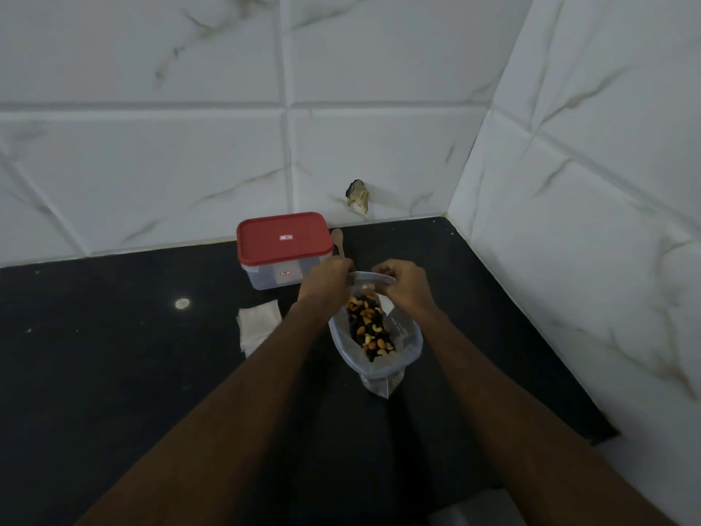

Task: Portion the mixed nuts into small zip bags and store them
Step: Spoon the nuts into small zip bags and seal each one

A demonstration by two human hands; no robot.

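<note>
home kitchen: black stone counter point(113, 336), marbled wall tiles point(189, 146)

The clear bag point(409, 337), mouth open, stands upright holding mixed nuts point(370, 328).

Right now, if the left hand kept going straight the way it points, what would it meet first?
Probably the wooden spoon, just beyond the left hand gripping the zip bag, beside the red-lidded container; then the tiled wall. Depth is unclear.

Black surface point(113, 354) runs into a corner of white marbled tiles point(151, 165). Low on those tiles, a chipped hole point(357, 195) sits just above the surface.
</note>
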